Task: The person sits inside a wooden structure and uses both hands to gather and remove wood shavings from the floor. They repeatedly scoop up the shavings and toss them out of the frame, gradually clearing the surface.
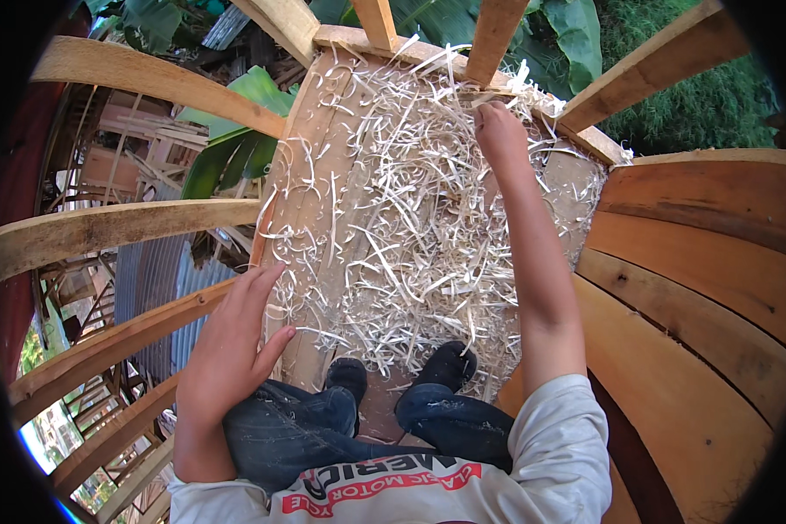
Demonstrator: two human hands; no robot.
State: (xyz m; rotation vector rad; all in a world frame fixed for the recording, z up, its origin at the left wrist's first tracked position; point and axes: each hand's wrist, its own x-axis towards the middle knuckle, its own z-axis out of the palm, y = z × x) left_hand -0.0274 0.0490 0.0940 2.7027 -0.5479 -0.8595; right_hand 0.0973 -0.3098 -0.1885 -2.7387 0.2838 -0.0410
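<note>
Near our body, two dark shoes (348,377) stand on the plank floor (304,362), just beside loose pale wood shavings (428,210); we judge that stepping onto those curls could make a sole slide. Slightly farther, our left hand (238,336) has its fingers spread, its grip released with nothing held, near the left slats (131,229). Open gaps part those slats, so leaning that way without a handhold could cost us our balance. Along the right runs a wall of boards (672,306). The shavings cover most of the middle and reach the far end, where our right hand (501,135) has its fingers curled; we cannot tell whether its grip has caught any. Rough wood on the far rail (589,140) could splinter bare fingers, and a hasty sweep might push curls out between the far uprights (495,39), toward green leaves (576,44) beyond.
</note>
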